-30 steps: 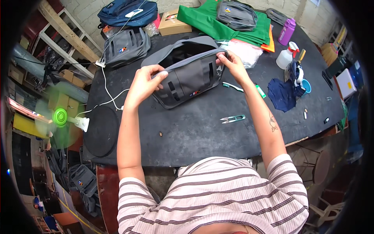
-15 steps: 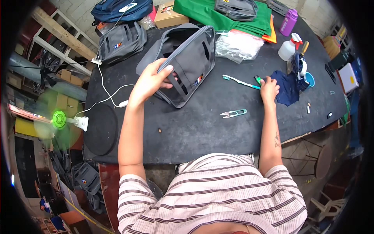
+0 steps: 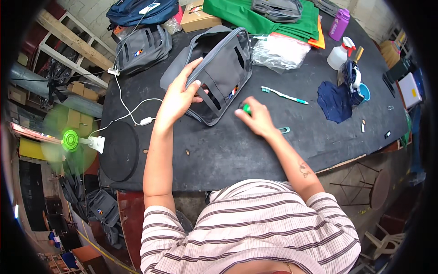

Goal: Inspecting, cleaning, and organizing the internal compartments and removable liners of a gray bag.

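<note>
A grey zippered bag (image 3: 223,75) stands tilted on the black table, its top gaping. My left hand (image 3: 180,98) grips the near-left edge of the bag's opening, thumb along the rim. To the right of the bag, my right hand (image 3: 258,118) is closed around what looks like a small green lighter (image 3: 247,108), mostly hidden by the fingers. Thread snips (image 3: 284,130) lie under my right wrist, with only the handle loop showing. A white and teal toothbrush (image 3: 285,95) lies farther right.
At the right are a navy cloth (image 3: 334,101), a blue cup (image 3: 363,92), a spray bottle (image 3: 340,55) and a purple bottle (image 3: 339,25). Green fabric (image 3: 269,18) and plastic bags (image 3: 280,52) lie behind. A white cable (image 3: 123,98) and spinning fan (image 3: 70,140) are left.
My right hand has picked up the green lighter beside the toothbrush and carried it left toward the bag, passing over the snips. My left hand keeps its hold on the bag.
</note>
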Tool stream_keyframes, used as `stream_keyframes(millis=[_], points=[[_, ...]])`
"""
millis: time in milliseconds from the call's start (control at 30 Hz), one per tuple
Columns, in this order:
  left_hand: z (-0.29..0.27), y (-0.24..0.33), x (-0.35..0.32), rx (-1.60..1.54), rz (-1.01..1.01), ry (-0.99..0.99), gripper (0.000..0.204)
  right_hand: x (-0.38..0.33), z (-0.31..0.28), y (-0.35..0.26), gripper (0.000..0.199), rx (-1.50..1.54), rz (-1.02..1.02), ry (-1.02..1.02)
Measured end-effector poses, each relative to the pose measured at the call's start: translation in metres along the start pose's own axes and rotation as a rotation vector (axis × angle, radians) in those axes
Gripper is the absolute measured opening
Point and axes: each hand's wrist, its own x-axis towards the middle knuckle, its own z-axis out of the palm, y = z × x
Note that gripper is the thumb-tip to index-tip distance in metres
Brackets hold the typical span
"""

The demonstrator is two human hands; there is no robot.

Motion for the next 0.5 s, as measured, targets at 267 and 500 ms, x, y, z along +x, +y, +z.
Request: stream_keyframes(millis=[267, 500], points=[[0.001, -0.001, 0.000, 0.004, 0.024, -0.013, 0.051, 0.012, 0.048, -0.011, 0.032, -0.252, -0.122, 0.073], [-0.002, -0.002, 0.001, 0.001, 0.019, -0.033, 0.051, 0.011, 0.056, -0.010, 0.029, -0.244, -0.112, 0.087]])
